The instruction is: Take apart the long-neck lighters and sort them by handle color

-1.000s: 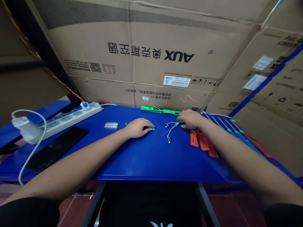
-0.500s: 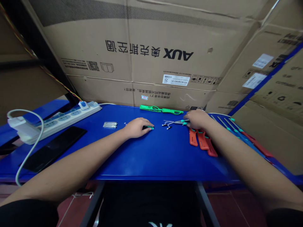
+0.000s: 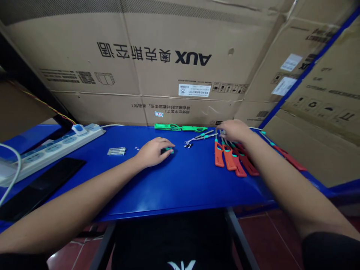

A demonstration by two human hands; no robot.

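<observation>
Lighters [image 3: 238,164] look light and stiff, best held by their orange grips [image 3: 218,155]; my left hand [image 3: 153,152] pinches a teal piece [image 3: 168,150], my right hand [image 3: 234,130] shows no clear grip.

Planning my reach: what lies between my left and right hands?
In the head view, thin wires with black ends and metal rods with teal fittings lie on the blue tabletop between the left hand and right hand.
</observation>
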